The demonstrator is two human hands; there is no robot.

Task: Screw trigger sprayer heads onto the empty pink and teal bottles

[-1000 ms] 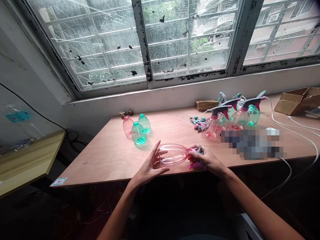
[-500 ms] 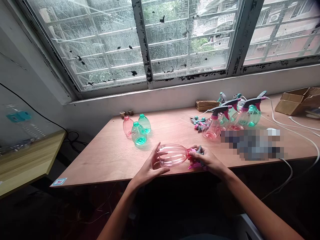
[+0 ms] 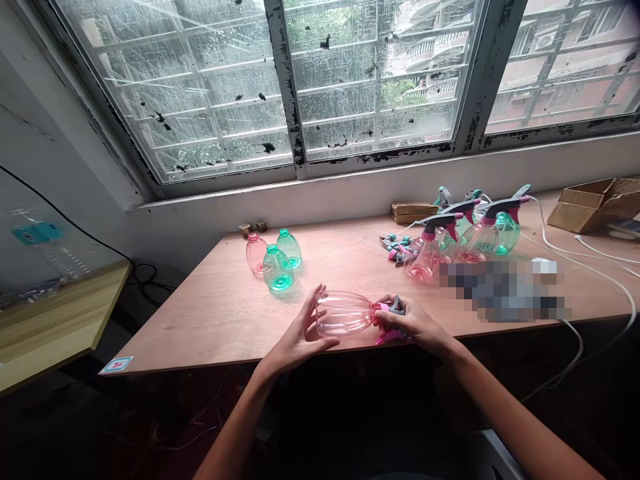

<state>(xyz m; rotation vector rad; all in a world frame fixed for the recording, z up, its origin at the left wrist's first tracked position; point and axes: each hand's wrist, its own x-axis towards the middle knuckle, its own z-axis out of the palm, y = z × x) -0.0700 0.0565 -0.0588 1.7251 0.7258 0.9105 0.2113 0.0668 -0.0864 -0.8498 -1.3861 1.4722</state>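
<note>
A clear pink spray bottle (image 3: 345,313) lies sideways between my hands, above the front part of the table. My left hand (image 3: 305,327) is closed around its base, thumb below and fingers behind. At the neck, my right hand (image 3: 407,320) grips the grey and pink trigger spray head (image 3: 397,307), partly hidden by the fingers. The bottle's neck points right, and the pink trigger hangs low. Beyond my left hand stand two green bottles (image 3: 278,270) and a pink bottle (image 3: 256,253), all without spray heads.
Several bottles with spray heads (image 3: 424,257) stand at the back right, beside loose spray heads (image 3: 396,248). A blurred patch (image 3: 505,290) covers something right of my hand. An open cardboard box (image 3: 580,207) and white cables (image 3: 600,273) lie farther right. The wooden table (image 3: 200,320) ends just before me.
The spray head at the bottle's neck has turned slightly in my right fingers. My left hand keeps its place on the base.
</note>
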